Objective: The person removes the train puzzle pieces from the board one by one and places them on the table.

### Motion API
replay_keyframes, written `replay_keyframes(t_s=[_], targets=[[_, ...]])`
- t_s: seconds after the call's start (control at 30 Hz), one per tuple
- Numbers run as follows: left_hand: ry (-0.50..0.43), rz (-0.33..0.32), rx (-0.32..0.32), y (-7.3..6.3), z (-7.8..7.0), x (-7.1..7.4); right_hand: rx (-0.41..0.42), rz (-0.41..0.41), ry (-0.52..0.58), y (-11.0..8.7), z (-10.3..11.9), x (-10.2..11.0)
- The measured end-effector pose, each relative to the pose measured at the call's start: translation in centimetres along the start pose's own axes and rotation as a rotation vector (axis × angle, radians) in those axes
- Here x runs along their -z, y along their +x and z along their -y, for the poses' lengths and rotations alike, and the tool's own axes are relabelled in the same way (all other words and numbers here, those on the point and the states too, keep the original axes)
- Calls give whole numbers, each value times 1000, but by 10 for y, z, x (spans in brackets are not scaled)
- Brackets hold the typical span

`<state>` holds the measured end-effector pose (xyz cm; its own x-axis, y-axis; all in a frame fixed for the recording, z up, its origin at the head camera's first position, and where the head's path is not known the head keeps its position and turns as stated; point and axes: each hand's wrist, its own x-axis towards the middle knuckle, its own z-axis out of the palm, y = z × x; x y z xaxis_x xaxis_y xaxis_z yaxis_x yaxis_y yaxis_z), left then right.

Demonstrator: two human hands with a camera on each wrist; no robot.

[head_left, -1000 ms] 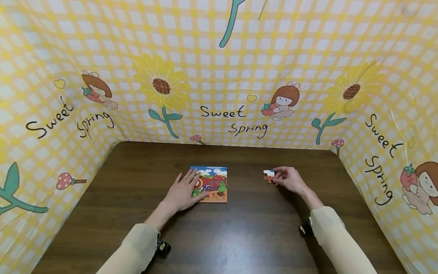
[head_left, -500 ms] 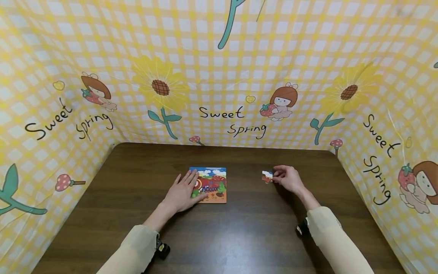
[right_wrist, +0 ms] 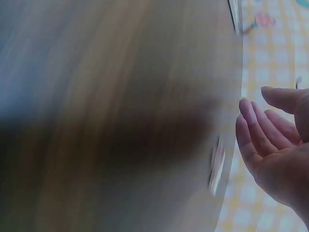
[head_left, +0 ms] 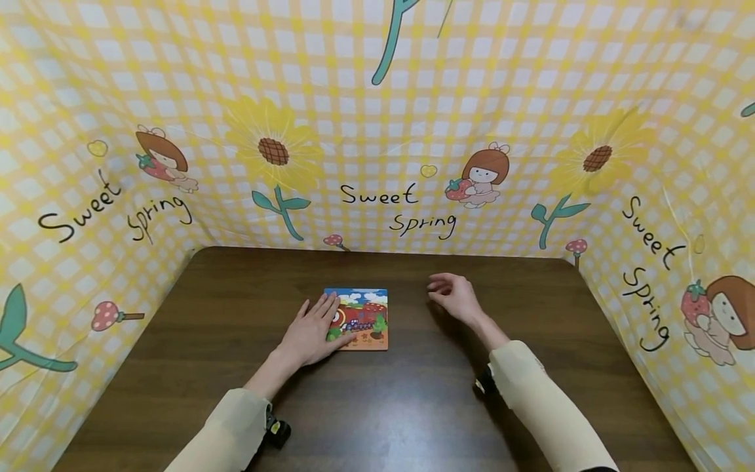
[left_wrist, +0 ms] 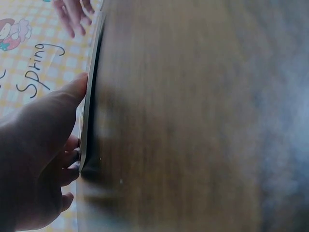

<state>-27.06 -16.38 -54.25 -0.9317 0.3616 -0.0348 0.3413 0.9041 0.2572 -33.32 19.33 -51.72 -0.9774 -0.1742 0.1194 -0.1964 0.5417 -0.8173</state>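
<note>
A square jigsaw puzzle (head_left: 368,318) with a red train, trees and a blue sky lies flat on the table. My left hand (head_left: 309,334) rests on its left part, fingers stretched over the picture and covering some of it. In the left wrist view the thumb (left_wrist: 77,89) lies along the edge of the puzzle board (left_wrist: 91,96). To the right of the puzzle, my right hand (head_left: 459,298) hovers over the table with loosely bent fingers and nothing between them. A loose puzzle piece (right_wrist: 217,166) lies on the table by that hand in the right wrist view; the head view hides it.
The dark wooden table (head_left: 377,400) is walled on the back and sides by a yellow checked cloth (head_left: 377,131) with flowers and lettering. Both wrists carry small black cameras, such as the left wrist's camera (head_left: 278,432).
My right hand has let go of the puzzle piece and moved left toward the puzzle, its thumb and fingers now apart. The left hand has stayed on the puzzle.
</note>
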Motion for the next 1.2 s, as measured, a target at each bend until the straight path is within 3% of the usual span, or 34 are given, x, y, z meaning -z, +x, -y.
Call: replay_keyframes(t_s=[0.27, 0.53, 0.87, 1.2], targets=[[-4, -1, 8, -1, 0, 0, 58, 88, 27, 12, 30, -48], [-5, 2, 7, 1, -1, -1, 75, 145, 45, 17, 42, -78], [2, -10, 10, 0, 0, 1, 69, 206, 8, 24, 49, -98], [0, -6, 19, -1, 0, 2, -63, 222, 126, 28, 56, -102]])
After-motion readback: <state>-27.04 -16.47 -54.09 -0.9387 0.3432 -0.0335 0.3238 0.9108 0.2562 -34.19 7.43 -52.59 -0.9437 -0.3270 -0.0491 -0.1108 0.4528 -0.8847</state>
